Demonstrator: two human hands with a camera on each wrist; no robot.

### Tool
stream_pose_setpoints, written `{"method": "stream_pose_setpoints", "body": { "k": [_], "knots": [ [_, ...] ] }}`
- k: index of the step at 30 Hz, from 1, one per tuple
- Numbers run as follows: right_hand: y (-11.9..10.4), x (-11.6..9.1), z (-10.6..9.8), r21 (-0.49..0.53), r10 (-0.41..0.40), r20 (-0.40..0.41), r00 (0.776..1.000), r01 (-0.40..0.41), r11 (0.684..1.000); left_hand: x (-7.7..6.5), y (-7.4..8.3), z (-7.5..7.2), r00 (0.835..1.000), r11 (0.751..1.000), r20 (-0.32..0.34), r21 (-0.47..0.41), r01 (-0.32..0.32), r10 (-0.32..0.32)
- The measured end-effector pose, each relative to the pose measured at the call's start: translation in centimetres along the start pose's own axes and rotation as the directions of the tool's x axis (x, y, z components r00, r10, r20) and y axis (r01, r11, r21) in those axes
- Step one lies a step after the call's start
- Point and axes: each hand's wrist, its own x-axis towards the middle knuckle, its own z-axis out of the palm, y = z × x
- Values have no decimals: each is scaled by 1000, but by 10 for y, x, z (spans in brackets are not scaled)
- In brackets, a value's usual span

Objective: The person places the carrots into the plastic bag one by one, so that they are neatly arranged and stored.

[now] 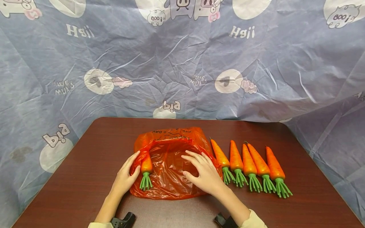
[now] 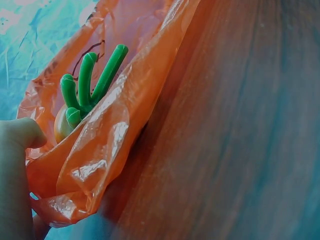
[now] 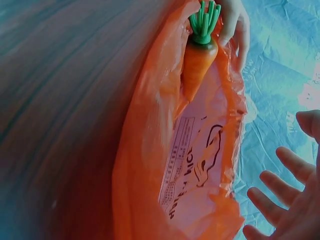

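Note:
A red-orange plastic bag [image 1: 171, 177] lies on the table with its mouth spread toward the person. Inside its left part is a carrot [image 1: 146, 165], green stalks toward the front; the right wrist view shows this carrot [image 3: 199, 62] between the bag's two sides. My left hand [image 1: 125, 177] holds the bag's left edge, thumb on the inner side and fingers outside. Its thumb [image 2: 30, 134] shows against the film in the left wrist view. Over the bag's right part, my right hand [image 1: 203, 172] has its fingers spread and holds nothing.
Several more carrots lie in a row right of the bag, from the nearest carrot [image 1: 220, 155] to the outermost carrot [image 1: 275, 164], stalks toward the front. The brown table [image 1: 85, 164] meets a grey-blue printed cloth [image 1: 182, 63] at the back.

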Motion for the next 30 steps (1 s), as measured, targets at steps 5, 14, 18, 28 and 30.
{"method": "stream_pose_setpoints", "body": {
  "k": [5, 14, 18, 28, 30],
  "knots": [
    [10, -7, -2, -19, -16, -43, 999, 15, 1000, 0, 0, 0, 1000, 1000, -2, 1, -4, 4],
    [19, -19, -14, -36, -4, -67, 998, 2, 999, 1, -1, 0, 1000, 1000, -6, -10, -16, 16],
    [25, -25, -21, -45, 10, -85, 996, -14, 999, 0, -1, 0, 1000, 1000, -9, -10, -18, 18],
    [39, -38, -37, -77, 50, -116, 992, -59, 995, 1, -1, 1, 1000, 1000, -8, -9, -25, 25],
    [42, -42, -40, -83, 52, -136, 989, -64, 995, 1, -1, 1, 1000, 1000, -8, -9, -24, 24]
  ]
}}
